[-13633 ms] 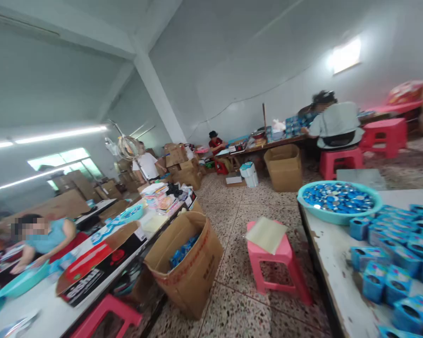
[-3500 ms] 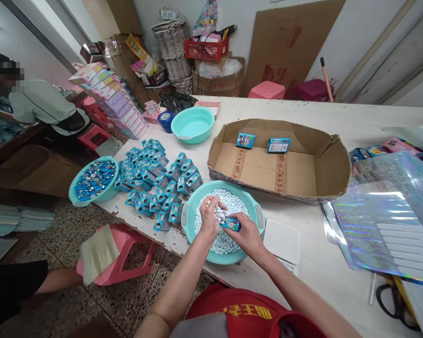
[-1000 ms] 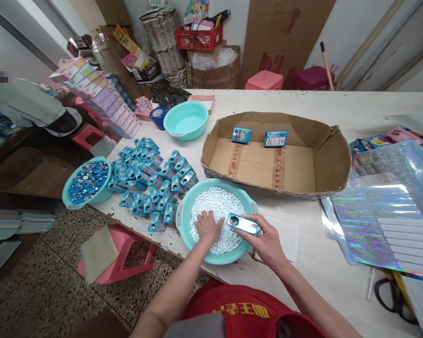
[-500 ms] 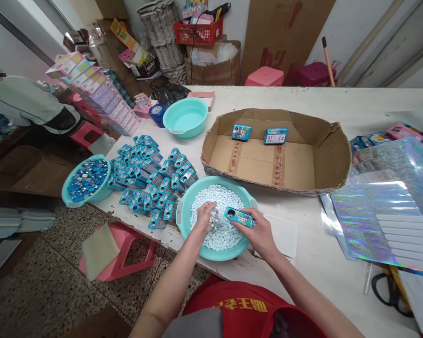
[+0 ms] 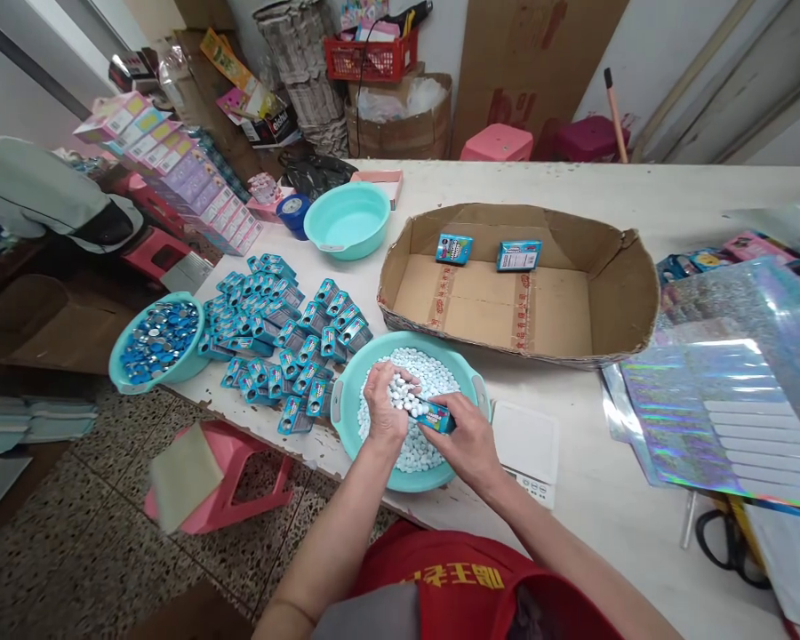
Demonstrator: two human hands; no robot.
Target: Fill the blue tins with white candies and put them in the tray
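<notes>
My left hand (image 5: pixel 385 404) is cupped around a heap of small white candies (image 5: pixel 404 394), over the turquoise basin (image 5: pixel 353 444) that holds many more of them. Between the fingers of my right hand (image 5: pixel 468 442) is a small blue candy box (image 5: pixel 438 418), tilted so its end meets the candies in my left palm. The hole in the box's end is hidden by the candies. Left of the basin stand and lie many similar blue boxes (image 5: pixel 293 338) with round holes. In the cardboard tray (image 5: pixel 480 302) behind lie two blue boxes (image 5: pixel 518 256).
A white scale (image 5: pixel 526 444) stands right of the basin. Shiny holographic sheets (image 5: pixel 726 382) and black scissors (image 5: pixel 730 542) lie farther right. At left are a basin of blue and silver caps (image 5: pixel 196 351) and a pink stool (image 5: pixel 240 462). Another turquoise basin (image 5: pixel 350 218) stands behind; a person (image 5: pixel 53 191) is far left.
My left hand has come up from the candies, turned palm up with a handful. My right hand has moved left, bringing the box against that handful. The scale now shows more fully.
</notes>
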